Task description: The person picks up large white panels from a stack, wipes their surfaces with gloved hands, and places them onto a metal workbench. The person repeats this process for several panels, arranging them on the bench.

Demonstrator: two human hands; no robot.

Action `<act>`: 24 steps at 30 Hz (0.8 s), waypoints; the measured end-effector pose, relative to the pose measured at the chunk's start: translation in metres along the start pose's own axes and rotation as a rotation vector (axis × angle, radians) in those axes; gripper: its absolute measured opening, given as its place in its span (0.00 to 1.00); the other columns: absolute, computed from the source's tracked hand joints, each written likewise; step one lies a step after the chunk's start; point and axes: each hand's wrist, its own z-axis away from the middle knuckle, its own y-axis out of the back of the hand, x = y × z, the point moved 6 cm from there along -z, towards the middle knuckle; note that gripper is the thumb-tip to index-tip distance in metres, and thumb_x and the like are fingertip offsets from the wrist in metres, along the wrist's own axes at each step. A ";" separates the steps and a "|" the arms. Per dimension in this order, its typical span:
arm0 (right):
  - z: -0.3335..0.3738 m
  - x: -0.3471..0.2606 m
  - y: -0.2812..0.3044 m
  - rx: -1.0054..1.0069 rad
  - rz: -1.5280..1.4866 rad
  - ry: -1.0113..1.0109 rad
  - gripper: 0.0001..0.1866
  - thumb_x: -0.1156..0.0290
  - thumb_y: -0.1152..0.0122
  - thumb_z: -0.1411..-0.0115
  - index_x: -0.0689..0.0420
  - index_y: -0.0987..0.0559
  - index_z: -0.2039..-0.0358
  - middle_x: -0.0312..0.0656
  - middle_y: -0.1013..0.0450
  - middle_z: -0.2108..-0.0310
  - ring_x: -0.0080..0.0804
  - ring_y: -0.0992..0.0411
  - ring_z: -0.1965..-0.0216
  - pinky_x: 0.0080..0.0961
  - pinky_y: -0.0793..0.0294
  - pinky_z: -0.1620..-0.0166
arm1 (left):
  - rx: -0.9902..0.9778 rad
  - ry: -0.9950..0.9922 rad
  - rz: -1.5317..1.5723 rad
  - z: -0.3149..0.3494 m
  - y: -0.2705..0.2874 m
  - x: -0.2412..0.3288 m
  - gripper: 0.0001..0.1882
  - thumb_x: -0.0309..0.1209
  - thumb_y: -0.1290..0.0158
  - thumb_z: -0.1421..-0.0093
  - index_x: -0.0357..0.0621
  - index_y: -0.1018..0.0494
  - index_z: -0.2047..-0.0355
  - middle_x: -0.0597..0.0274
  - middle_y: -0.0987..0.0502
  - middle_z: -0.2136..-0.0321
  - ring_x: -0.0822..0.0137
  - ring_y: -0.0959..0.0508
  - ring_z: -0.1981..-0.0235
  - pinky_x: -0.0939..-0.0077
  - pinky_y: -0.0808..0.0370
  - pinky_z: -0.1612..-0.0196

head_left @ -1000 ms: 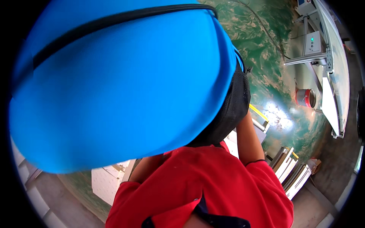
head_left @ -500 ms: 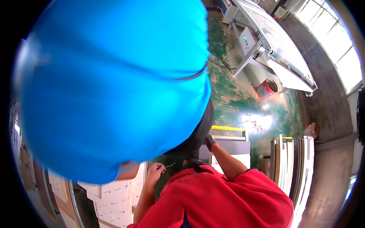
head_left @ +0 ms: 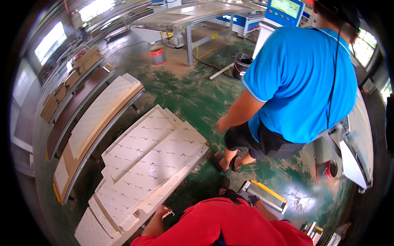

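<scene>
My left hand (head_left: 163, 210) is bare and closed, low in the picture beside the near edge of a large stack of white printed panels (head_left: 158, 158). A thin, whitish curly strip (head_left: 172, 213) sticks out from its fingertips. My right hand (head_left: 253, 199), in a dark glove, is beside a low grey metal frame with a yellow bar (head_left: 269, 191). Its fingers are too dark and small to make out. My red sleeves and shirt fill the bottom of the view.
A person in a blue shirt (head_left: 308, 86) stands close ahead on the right, back turned. More panels lie on roller racks (head_left: 98, 110) at left. Red-banded buckets (head_left: 157, 55), a dark bucket (head_left: 242, 65) and a machine table (head_left: 193, 16) stand beyond on the green floor.
The view has swung left and up, bringing in the panel stack and racks. The person in blue, who filled the left side, now appears farther off at right. My left hand still holds the strip.
</scene>
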 end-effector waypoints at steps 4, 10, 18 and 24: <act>-0.026 -0.217 0.033 -0.064 -0.541 0.096 0.13 0.57 0.46 0.35 0.52 0.24 0.69 0.38 0.29 0.80 0.32 0.33 0.82 0.32 0.35 0.78 | 0.226 -0.079 0.025 0.034 -0.018 0.037 0.14 0.31 0.37 0.40 0.36 0.24 0.79 0.60 0.25 0.85 0.70 0.27 0.85 0.76 0.30 0.80; -0.091 -0.377 0.053 -0.081 0.120 0.726 0.10 0.67 0.47 0.41 0.54 0.19 0.64 0.46 0.23 0.69 0.43 0.24 0.67 0.40 0.25 0.64 | 0.278 -0.121 0.091 0.035 -0.096 0.113 0.25 0.45 0.44 0.34 0.40 0.29 0.82 0.63 0.30 0.87 0.70 0.31 0.87 0.74 0.34 0.82; -0.148 -0.398 0.017 -0.105 0.892 0.915 0.10 0.70 0.47 0.44 0.54 0.17 0.69 0.51 0.21 0.64 0.49 0.21 0.59 0.43 0.22 0.56 | 0.217 -0.348 -0.230 0.023 -0.166 0.272 0.13 0.35 0.34 0.42 0.36 0.22 0.71 0.61 0.20 0.78 0.72 0.24 0.79 0.75 0.25 0.76; -0.146 -0.359 0.135 -0.269 -0.209 0.289 0.08 0.60 0.42 0.39 0.49 0.25 0.70 0.35 0.30 0.79 0.24 0.36 0.82 0.26 0.40 0.78 | 0.167 -0.436 -0.518 -0.031 -0.210 0.406 0.13 0.33 0.44 0.38 0.35 0.19 0.61 0.57 0.16 0.72 0.69 0.19 0.77 0.74 0.21 0.71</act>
